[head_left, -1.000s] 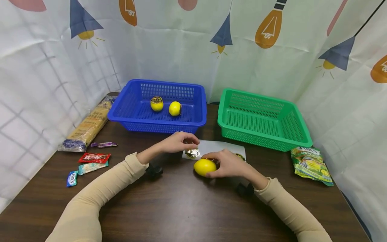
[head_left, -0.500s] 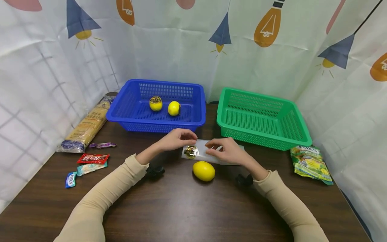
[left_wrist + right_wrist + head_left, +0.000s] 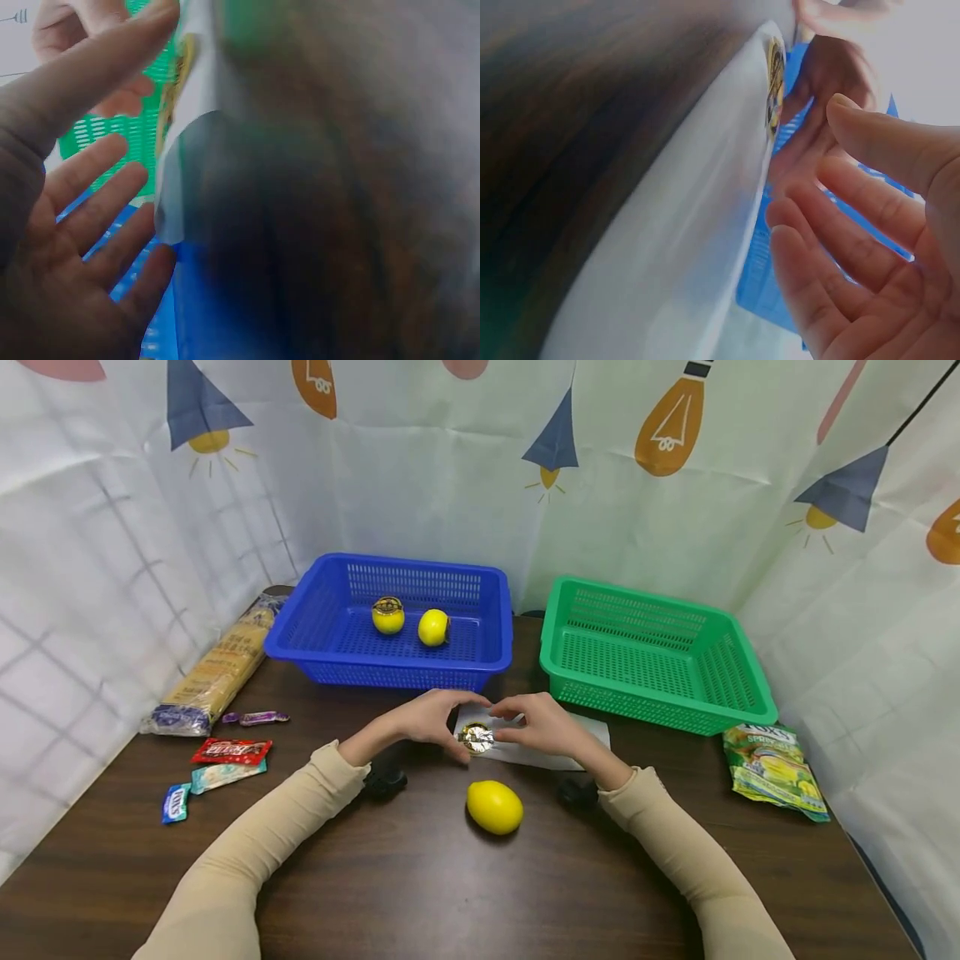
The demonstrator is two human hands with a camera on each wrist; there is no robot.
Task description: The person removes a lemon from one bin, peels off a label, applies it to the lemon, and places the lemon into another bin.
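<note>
A white sticker strip [image 3: 528, 745] lies flat on the table in the head view, with a round gold sticker [image 3: 476, 738] at its left end. My left hand [image 3: 435, 720] is at that end, its thumb and fingers spread around the sticker with nothing held. From the right my right hand [image 3: 546, 724] reaches over the strip, fingertips close to the sticker; its thumb and fingers stay apart in the right wrist view. Whether any fingertip touches the sticker, I cannot tell. A yellow lemon [image 3: 495, 807] rests loose on the table, nearer me than the strip.
Behind stand a blue basket [image 3: 390, 675] with two stickered lemons [image 3: 433, 627] and a green basket [image 3: 637, 702]. On the left lie a long noodle packet [image 3: 221, 664] and several small wrapped candies [image 3: 232, 752]. A soup packet [image 3: 774, 768] is at right.
My right hand has let go of the lemon and moved left over the strip. The lemon now sits nearer me. My left hand has spread its thumb and fingers around the sticker.
</note>
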